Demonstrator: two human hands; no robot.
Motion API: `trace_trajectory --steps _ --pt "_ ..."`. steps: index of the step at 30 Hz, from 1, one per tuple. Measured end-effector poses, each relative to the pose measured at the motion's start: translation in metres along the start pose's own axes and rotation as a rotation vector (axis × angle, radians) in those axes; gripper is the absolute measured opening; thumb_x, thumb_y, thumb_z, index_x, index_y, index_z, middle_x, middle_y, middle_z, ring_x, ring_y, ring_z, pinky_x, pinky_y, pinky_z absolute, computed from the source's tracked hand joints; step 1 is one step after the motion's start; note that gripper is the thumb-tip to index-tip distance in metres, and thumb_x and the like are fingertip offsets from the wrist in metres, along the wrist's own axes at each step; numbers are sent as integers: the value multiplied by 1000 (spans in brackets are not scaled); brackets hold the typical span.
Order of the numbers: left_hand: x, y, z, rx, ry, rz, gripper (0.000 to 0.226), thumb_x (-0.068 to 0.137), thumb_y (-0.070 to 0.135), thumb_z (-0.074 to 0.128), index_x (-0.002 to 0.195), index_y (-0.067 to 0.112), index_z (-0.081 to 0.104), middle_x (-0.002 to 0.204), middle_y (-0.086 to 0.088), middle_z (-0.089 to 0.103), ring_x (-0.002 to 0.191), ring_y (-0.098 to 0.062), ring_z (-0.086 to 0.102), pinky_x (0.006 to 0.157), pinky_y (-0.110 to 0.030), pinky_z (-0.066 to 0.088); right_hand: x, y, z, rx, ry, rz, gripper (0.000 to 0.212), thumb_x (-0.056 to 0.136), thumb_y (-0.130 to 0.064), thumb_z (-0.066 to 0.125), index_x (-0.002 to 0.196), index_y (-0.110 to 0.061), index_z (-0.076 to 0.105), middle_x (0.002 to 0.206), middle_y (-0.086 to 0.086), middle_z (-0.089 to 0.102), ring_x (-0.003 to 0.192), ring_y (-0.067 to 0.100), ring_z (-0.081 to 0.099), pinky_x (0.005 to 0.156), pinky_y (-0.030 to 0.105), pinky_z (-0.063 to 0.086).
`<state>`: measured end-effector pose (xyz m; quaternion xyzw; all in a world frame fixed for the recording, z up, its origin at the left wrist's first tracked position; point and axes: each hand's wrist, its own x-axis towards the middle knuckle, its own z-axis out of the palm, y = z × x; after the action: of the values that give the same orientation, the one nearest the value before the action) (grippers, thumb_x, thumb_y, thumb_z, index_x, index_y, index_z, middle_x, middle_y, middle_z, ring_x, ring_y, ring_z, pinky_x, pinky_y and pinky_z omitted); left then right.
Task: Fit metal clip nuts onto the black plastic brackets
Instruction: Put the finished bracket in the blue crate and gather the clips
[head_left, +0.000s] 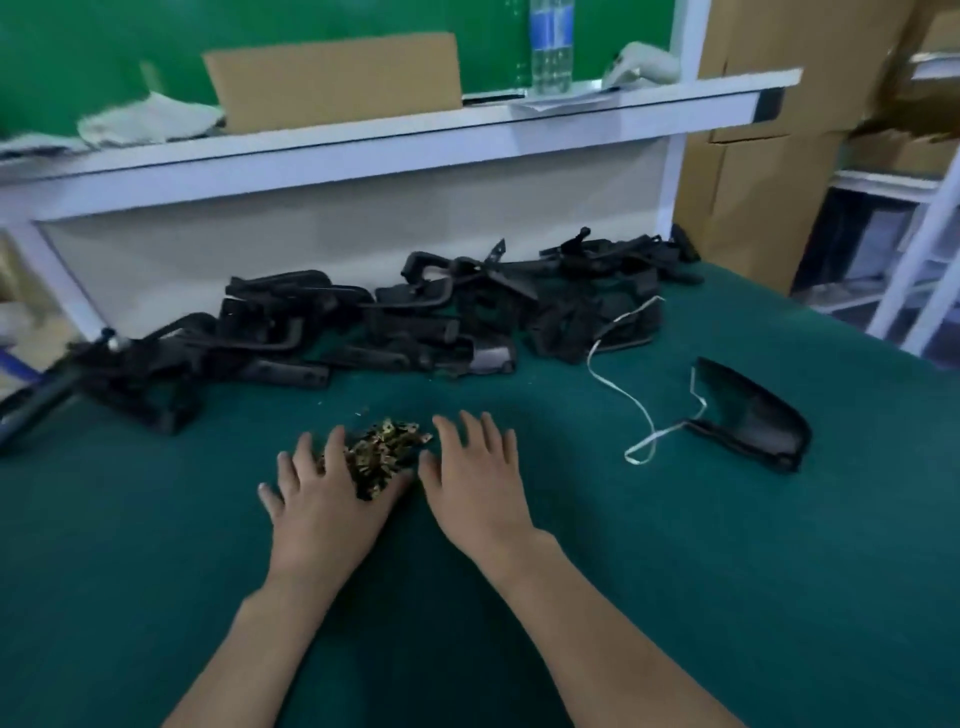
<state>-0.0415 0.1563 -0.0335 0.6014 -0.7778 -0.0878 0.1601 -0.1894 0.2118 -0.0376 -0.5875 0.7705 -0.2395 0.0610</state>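
A small heap of brass-coloured metal clip nuts (387, 449) lies on the green table mat (649, 571), between my two hands. My left hand (324, 499) lies flat with spread fingers on the heap's left side, partly covering it. My right hand (472, 478) lies flat on the mat just right of the heap, fingers straight. A long pile of black plastic brackets (395, 322) stretches along the back of the table, beyond both hands.
A single black plastic part (748, 415) lies at the right with a white strap (631, 400) looped beside it. A white shelf (395, 140) above the pile carries a cardboard piece, cloths and a water bottle (552, 44). Cardboard boxes (769, 156) stand at the right.
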Motion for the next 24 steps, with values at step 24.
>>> trace_trajectory --steps 24 --pt "47 7 4 46 21 335 67 84 58 45 139 20 47 126 2 56 114 -23 53 97 -37 41 81 -23 20 611 -36 -38 29 104 -47 37 124 -38 57 117 -20 61 110 1 53 97 25 44"
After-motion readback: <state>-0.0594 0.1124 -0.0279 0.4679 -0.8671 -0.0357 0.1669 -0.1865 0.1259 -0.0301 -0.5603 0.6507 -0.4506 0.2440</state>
